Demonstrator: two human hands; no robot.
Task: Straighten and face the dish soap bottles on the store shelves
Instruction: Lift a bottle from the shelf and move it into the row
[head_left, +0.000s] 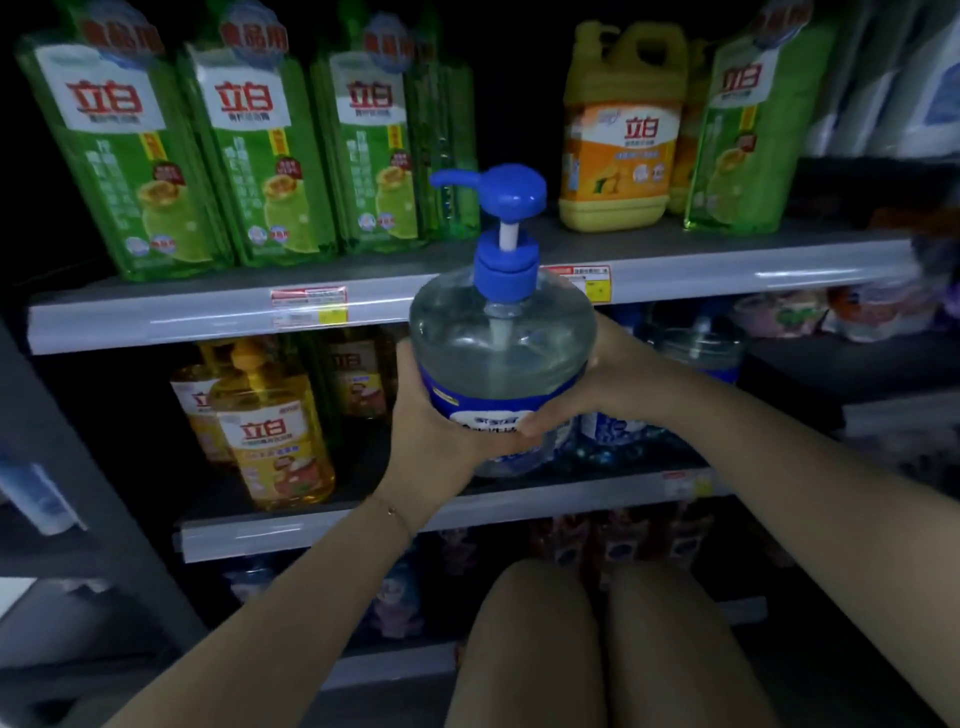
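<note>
The pump bottle (501, 358) is held off the middle shelf (322, 535), left hand (436, 415) and right hand (587, 379) gripping its sides. Best to turn the label forward, then set it beside the yellow bottle (275, 431).

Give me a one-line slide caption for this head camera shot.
Both hands, left hand and right hand, grip a clear pump bottle before stocked dish soap shelves.

Upper shelf (727, 249) with green bottles (171, 156), orange jug (618, 140); yellow bottles (275, 426) below.
</note>
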